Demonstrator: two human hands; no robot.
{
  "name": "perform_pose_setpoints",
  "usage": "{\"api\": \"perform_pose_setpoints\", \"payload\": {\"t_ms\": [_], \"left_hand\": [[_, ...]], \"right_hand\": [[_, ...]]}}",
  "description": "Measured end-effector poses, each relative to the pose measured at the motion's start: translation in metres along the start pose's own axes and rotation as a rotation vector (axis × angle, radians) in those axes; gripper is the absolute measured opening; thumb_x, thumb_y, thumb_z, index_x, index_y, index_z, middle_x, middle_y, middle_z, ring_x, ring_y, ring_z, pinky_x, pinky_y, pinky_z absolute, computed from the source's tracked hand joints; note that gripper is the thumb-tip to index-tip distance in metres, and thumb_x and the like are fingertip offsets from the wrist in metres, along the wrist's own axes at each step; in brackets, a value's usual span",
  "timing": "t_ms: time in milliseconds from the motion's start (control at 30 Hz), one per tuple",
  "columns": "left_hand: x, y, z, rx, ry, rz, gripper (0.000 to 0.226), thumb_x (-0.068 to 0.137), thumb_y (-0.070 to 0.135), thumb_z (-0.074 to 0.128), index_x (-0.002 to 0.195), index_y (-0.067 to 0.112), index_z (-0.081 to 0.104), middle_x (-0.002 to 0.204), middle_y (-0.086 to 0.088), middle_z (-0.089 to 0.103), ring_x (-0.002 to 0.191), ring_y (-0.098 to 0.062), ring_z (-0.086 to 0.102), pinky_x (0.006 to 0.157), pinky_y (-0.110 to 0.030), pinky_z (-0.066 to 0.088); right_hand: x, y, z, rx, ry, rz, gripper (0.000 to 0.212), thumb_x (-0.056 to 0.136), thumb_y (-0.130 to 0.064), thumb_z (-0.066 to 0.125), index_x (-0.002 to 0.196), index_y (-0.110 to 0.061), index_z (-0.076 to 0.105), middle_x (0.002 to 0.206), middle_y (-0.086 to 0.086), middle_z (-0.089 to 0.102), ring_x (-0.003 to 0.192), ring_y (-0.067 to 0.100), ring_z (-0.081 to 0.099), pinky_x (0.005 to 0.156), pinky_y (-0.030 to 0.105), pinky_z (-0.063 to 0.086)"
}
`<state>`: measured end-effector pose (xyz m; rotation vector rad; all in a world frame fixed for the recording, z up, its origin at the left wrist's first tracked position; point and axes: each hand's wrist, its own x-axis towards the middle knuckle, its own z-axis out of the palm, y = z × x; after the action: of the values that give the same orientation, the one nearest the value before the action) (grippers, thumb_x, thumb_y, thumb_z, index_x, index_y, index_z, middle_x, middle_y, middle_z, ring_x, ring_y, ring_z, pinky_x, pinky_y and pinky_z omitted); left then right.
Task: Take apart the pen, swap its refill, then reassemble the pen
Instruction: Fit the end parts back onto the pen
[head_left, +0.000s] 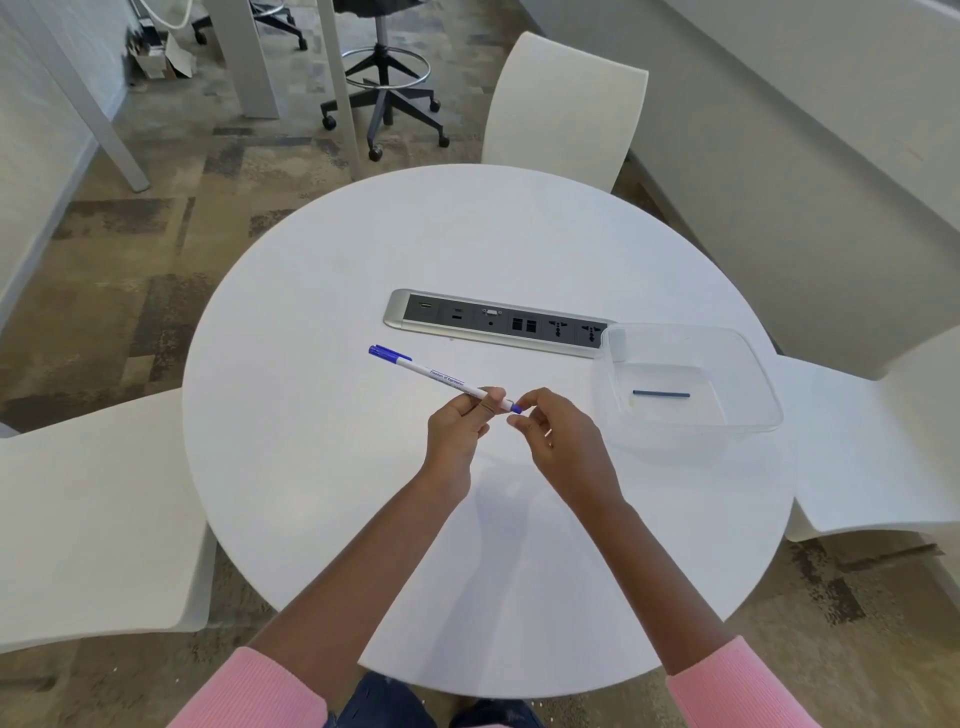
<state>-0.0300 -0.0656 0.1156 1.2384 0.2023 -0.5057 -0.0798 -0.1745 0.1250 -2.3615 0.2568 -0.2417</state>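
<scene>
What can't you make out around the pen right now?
- Head view: whether the blue end plug is loose from the pen; right hand fingertips cover it.
- The barrel inside the left hand grip.
- Barrel print: too small.
- Ends of the refill in the clear tray: too small.

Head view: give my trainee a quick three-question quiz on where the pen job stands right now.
1. True or false: the pen lies flat on the table.
2. What lies inside the clear tray? A) a spare refill B) a pen cap C) nothing
3. Which hand pinches the blue end plug?

Key: 1 false, the left hand holds it up with its blue cap on. 2 A. 3 the right hand.
</scene>
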Motion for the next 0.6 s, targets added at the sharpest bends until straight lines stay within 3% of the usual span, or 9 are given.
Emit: {"api": "perform_pose_setpoints", "payload": {"t_ms": [167,333,500,600], "left_hand": [[-0.0008,-0.0017,0.0008,-0.018,0.005,-0.015,0.014,0.087,0.014,0.062,0.075,0.021,0.066,0.079,0.004,0.066,0.086,-0.009,0.056,0.075,-0.021,0.040],[-0.0007,-0.0032,0.0020,-0.023,0.007,-0.002,0.017,0.086,0.015,0.062,0.071,0.022,0.066,0.064,0.016,0.068,0.081,-0.004,0.057,0.074,-0.020,0.040],[0.0006,-0.0021,0.0041,-0.014,-0.008,0.008,0.015,0.085,0.016,0.064,0.072,0.022,0.066,0.064,0.017,0.067,0.073,0.005,0.059,0.074,-0.016,0.039],[0.0008,-0.0009,0.0032,0.021,-0.044,0.014,0.015,0.086,0.018,0.063,0.072,0.021,0.065,0.063,0.017,0.067,0.072,0.005,0.059,0.078,-0.020,0.038]], "right_hand": [[0.0000,-0.0040,0.0012,-0.215,0.085,-0.149,0.016,0.090,-0.016,0.053,0.088,-0.001,0.059,0.078,0.015,0.059,0.072,0.028,0.052,0.056,0.041,0.044],[0.0010,-0.0062,-0.0001,-0.249,0.100,-0.217,0.017,0.088,-0.009,0.055,0.080,0.005,0.062,0.068,0.022,0.058,0.061,0.035,0.053,0.050,0.042,0.043],[0.0047,-0.0059,-0.0012,-0.133,0.066,-0.120,0.020,0.089,-0.010,0.053,0.079,0.005,0.063,0.070,0.023,0.058,0.065,0.035,0.051,0.058,0.040,0.039],[0.0068,-0.0062,-0.0045,-0.006,-0.009,0.010,0.022,0.089,-0.013,0.053,0.074,0.000,0.062,0.066,0.014,0.058,0.067,0.028,0.052,0.062,0.037,0.039]]}}
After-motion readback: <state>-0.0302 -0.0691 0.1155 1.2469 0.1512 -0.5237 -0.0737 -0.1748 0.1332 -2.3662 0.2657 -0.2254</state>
